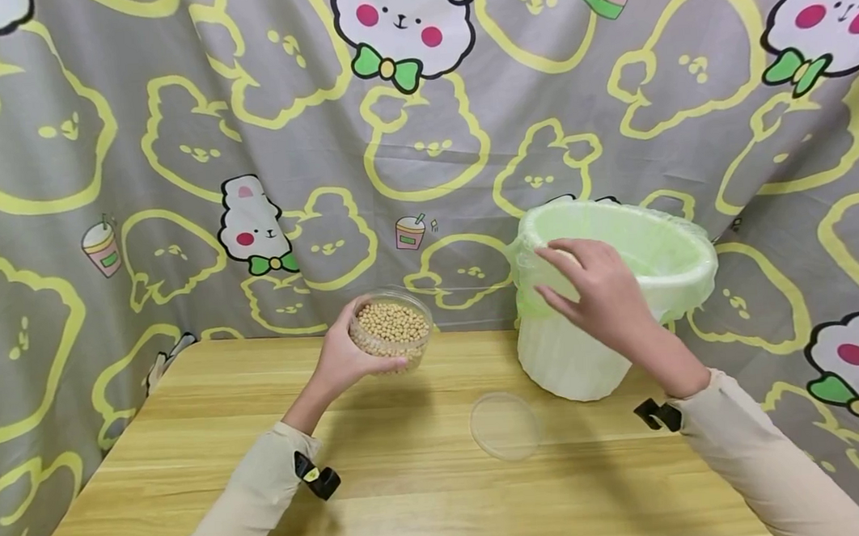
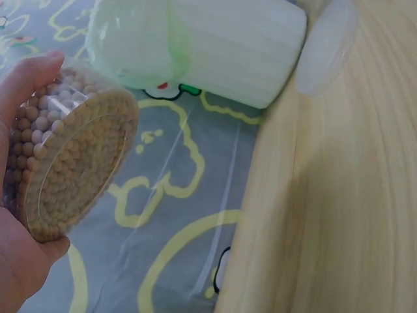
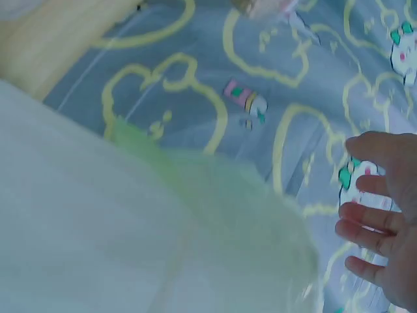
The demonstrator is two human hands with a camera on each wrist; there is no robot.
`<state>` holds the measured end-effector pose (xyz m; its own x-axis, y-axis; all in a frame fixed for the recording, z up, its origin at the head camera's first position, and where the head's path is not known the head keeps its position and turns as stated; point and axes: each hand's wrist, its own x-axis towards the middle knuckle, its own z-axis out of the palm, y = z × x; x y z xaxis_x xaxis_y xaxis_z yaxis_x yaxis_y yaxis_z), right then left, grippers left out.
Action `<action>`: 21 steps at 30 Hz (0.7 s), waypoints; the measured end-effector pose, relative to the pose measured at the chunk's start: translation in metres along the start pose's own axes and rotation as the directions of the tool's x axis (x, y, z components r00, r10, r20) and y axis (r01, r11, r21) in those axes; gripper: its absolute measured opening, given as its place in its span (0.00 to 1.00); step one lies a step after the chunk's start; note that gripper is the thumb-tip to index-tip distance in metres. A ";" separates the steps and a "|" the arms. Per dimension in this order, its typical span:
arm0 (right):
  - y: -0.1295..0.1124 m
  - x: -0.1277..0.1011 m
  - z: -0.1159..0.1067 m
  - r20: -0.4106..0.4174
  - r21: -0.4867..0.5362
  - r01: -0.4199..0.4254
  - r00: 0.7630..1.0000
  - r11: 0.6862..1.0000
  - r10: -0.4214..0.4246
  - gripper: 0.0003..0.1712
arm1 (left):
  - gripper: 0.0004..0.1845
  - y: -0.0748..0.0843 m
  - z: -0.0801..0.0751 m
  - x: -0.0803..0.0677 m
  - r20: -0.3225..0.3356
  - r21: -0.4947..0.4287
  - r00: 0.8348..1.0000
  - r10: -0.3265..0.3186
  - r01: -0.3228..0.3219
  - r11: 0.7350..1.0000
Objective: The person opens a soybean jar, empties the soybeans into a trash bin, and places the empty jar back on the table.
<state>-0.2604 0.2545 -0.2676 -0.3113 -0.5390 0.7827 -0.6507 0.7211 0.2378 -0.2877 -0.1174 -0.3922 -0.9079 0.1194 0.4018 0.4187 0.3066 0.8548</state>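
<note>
Left fingers: the left hand (image 1: 347, 355) curled round a clear tub of soybeans (image 1: 392, 328), lifted off the table (image 1: 213, 441), probably for carrying.
Right fingers: the right hand (image 1: 600, 291) was spread, loose, holding nothing, at the bin (image 1: 623, 347) rim's 9 o'clock, seemingly steadying it.
Lid (image 1: 505, 426): flat at the tub's 5 o'clock, leaving the tub open.

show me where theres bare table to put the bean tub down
Bare wood lies left of the left hand holding the bean tub, and along the near edge in front of the clear lid. It is crowded at the right: white bin, right hand.
</note>
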 end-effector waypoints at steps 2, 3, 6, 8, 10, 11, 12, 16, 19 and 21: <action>0.007 -0.005 -0.004 0.005 -0.054 -0.048 0.999 0.997 0.048 0.28 | 0.61 0.003 -0.001 0.002 -0.010 0.010 1.000 0.007 -0.006 1.000; 0.010 -0.007 -0.006 0.009 -0.072 -0.073 0.997 0.995 0.074 0.28 | 0.61 0.005 -0.002 0.003 -0.013 0.015 1.000 0.012 -0.012 1.000; 0.018 -0.016 -0.007 0.022 -0.110 -0.133 0.990 0.985 0.136 0.26 | 0.61 0.013 -0.004 0.008 -0.017 0.033 1.000 0.024 -0.024 0.999; 0.022 -0.022 -0.007 0.021 -0.116 -0.158 0.987 0.981 0.162 0.24 | 0.62 0.020 -0.004 0.014 -0.018 0.051 1.000 0.023 -0.022 0.998; 0.025 -0.026 -0.006 0.014 -0.123 -0.167 0.985 0.978 0.170 0.22 | 0.62 0.027 -0.004 0.020 -0.024 0.075 1.000 0.019 -0.017 0.997; 0.026 -0.028 -0.005 0.010 -0.128 -0.169 0.985 0.977 0.172 0.20 | 0.63 0.032 -0.004 0.023 -0.026 0.085 1.000 0.018 -0.016 0.996; 0.026 -0.029 -0.004 0.005 -0.131 -0.170 0.985 0.977 0.172 0.19 | 0.63 0.036 -0.003 0.026 -0.028 0.096 0.999 0.017 -0.015 0.995; 0.029 -0.035 0.000 -0.011 -0.129 -0.160 0.987 0.979 0.160 0.16 | 0.64 0.055 0.001 0.041 -0.040 0.089 0.999 0.014 -0.010 0.996; 0.030 -0.037 0.004 -0.028 -0.117 -0.149 0.989 0.982 0.147 0.15 | 0.64 0.069 0.005 0.053 -0.048 0.069 0.999 0.007 -0.004 0.998; 0.030 -0.037 0.006 -0.043 -0.110 -0.142 0.990 0.984 0.138 0.14 | 0.63 0.078 0.008 0.061 -0.052 0.063 0.999 0.004 -0.001 0.998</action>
<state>-0.2728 0.2936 -0.2930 -0.3677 -0.4151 0.8322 -0.5200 0.8337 0.1861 -0.3107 -0.0789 -0.3036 -0.9037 0.0716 0.4221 0.4176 0.3650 0.8321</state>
